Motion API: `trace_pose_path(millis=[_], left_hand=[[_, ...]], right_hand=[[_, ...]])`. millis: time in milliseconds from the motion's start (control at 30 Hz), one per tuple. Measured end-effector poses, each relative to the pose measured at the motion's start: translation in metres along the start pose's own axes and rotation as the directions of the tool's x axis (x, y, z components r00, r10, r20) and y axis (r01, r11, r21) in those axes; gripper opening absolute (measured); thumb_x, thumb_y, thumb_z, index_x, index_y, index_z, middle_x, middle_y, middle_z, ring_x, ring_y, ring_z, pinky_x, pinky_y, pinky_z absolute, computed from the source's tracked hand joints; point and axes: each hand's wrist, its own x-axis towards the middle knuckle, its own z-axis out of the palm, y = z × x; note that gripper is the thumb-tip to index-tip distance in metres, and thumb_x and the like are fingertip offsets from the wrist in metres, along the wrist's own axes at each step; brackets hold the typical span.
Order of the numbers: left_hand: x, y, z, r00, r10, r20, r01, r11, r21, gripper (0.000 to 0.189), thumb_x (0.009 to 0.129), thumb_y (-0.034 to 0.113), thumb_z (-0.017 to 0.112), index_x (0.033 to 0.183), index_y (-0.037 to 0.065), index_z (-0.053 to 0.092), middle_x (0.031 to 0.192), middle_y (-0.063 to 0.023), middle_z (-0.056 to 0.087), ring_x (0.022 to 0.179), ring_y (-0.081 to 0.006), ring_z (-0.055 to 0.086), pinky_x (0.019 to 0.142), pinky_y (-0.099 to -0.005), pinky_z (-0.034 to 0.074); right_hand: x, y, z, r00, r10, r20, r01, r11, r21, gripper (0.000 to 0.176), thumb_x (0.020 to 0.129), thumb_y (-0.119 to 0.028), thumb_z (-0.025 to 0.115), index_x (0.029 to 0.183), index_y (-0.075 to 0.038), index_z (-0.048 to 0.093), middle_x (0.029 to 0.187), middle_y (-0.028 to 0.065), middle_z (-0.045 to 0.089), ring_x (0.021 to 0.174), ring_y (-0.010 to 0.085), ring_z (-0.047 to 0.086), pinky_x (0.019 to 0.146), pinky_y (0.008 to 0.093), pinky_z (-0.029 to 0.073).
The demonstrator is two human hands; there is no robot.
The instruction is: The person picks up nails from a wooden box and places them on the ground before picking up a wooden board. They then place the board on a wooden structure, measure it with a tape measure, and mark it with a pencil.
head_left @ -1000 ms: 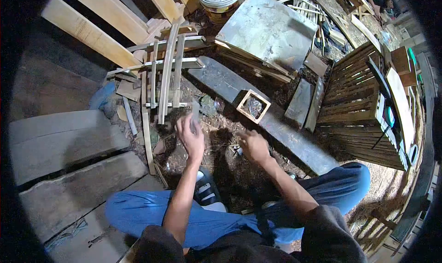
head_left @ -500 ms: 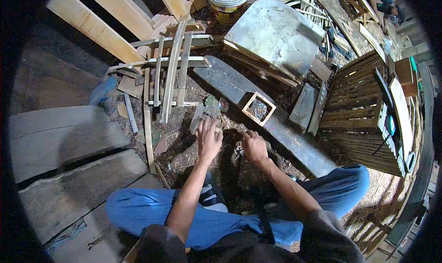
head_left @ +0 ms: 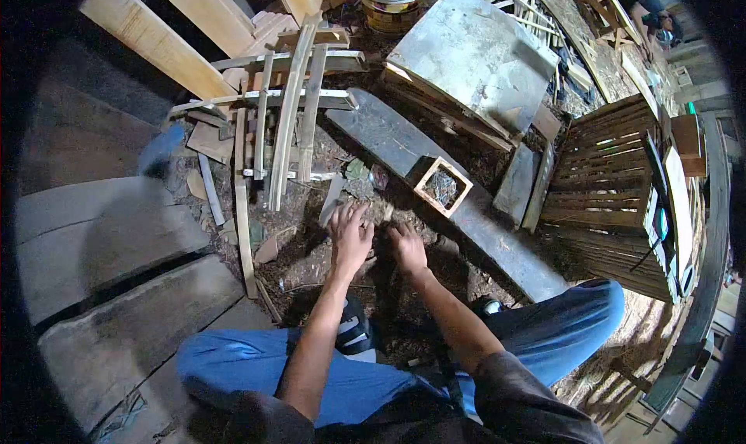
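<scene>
Item, left hand [head_left: 351, 238]: fingers parted and loosely bent, with no object that I can see between them. I log it just beside a thin, flat grey piece [head_left: 332, 199], which lies at 11 o'clock from that hand; whether they touch, I cannot tell.

Item, right hand [head_left: 408, 246]: fingers curled down towards the brown, debris-strewn ground [head_left: 307, 271]. From where I watch, I cannot tell if they pinch anything.

Item, at 1 to 2 o'clock from the hands: a square, open-topped box of pale wood [head_left: 443, 186], holding thin metal pieces, standing on a long, dark grey plank [head_left: 497, 242].

Item, at 11 o'clock: narrow, pale wooden strips [head_left: 291, 106], crossed over one another.

Item, at 3 o'clock: a brown slatted wooden structure [head_left: 594, 180].

Stage, in my judgement: partway. The strips are already laid across each other, though I cannot confirm any fastening. The grey piece lies outside the left hand's grasp, and the box has contents unused. How much remains, I cannot tell.
</scene>
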Motion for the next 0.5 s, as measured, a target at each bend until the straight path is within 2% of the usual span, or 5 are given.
trace_pose_path(millis=[33, 200, 267, 333, 500], left_hand=[[0.000, 0.000, -0.001, 0.999, -0.026, 0.023, 0.026, 1.000, 0.002, 0.045, 0.094, 0.022, 0.074, 0.136, 0.009, 0.065, 0.149, -0.0183, 0.053, 0.143, -0.0401, 0.039, 0.122, -0.0525, 0.027], [0.000, -0.002, 0.006, 0.999, -0.041, 0.002, 0.041, 0.999, -0.017, 0.042, 0.094, 0.021, 0.073, 0.135, 0.013, 0.067, 0.148, -0.0172, 0.054, 0.144, -0.0399, 0.040, 0.122, -0.0574, 0.026], [0.000, -0.006, 0.015, 0.999, 0.010, -0.045, -0.012, 0.999, -0.044, 0.041, 0.094, 0.021, 0.073, 0.133, 0.012, 0.068, 0.146, -0.0175, 0.055, 0.143, -0.0398, 0.041, 0.122, -0.0575, 0.026], [-0.001, 0.000, 0.010, 0.999, 0.031, -0.028, -0.032, 0.999, -0.037, 0.044, 0.092, 0.016, 0.073, 0.134, 0.009, 0.066, 0.150, -0.0184, 0.053, 0.143, -0.0409, 0.038, 0.123, -0.0529, 0.027], [0.001, 0.007, 0.006, 1.000, 0.012, -0.008, -0.012, 1.000, 0.003, 0.044, 0.091, 0.016, 0.075, 0.134, 0.009, 0.067, 0.149, -0.0183, 0.054, 0.142, -0.0413, 0.039, 0.122, -0.0530, 0.028]], right_hand=[[-0.008, 0.001, 0.001, 0.992, -0.084, -0.093, 0.083, 0.996, -0.019, 0.057, 0.082, -0.006, 0.065, 0.138, -0.011, 0.064, 0.120, 0.0140, 0.066, 0.118, 0.0345, 0.061, 0.097, 0.0481, 0.055], [-0.043, -0.007, -0.032, 0.990, -0.141, 0.005, 0.141, 0.989, 0.054, 0.062, 0.080, -0.007, 0.067, 0.142, -0.009, 0.061, 0.118, 0.0145, 0.067, 0.114, 0.0326, 0.064, 0.096, 0.0450, 0.056], [-0.054, -0.001, -0.016, 0.965, -0.196, -0.176, 0.231, 0.952, 0.202, 0.051, 0.077, -0.005, 0.068, 0.129, -0.008, 0.067, 0.107, 0.0153, 0.066, 0.102, 0.0364, 0.064, 0.087, 0.0483, 0.056], [-0.063, -0.004, -0.021, 0.979, -0.187, -0.079, 0.198, 0.963, 0.181, 0.048, 0.079, -0.005, 0.068, 0.127, -0.006, 0.068, 0.105, 0.0154, 0.068, 0.099, 0.0359, 0.066, 0.088, 0.0476, 0.056], [-0.071, -0.006, -0.028, 0.973, -0.106, -0.207, 0.136, 0.981, 0.138, 0.029, 0.087, -0.013, 0.067, 0.116, -0.009, 0.071, 0.099, 0.0111, 0.075, 0.092, 0.0311, 0.071, 0.087, 0.0435, 0.055]])
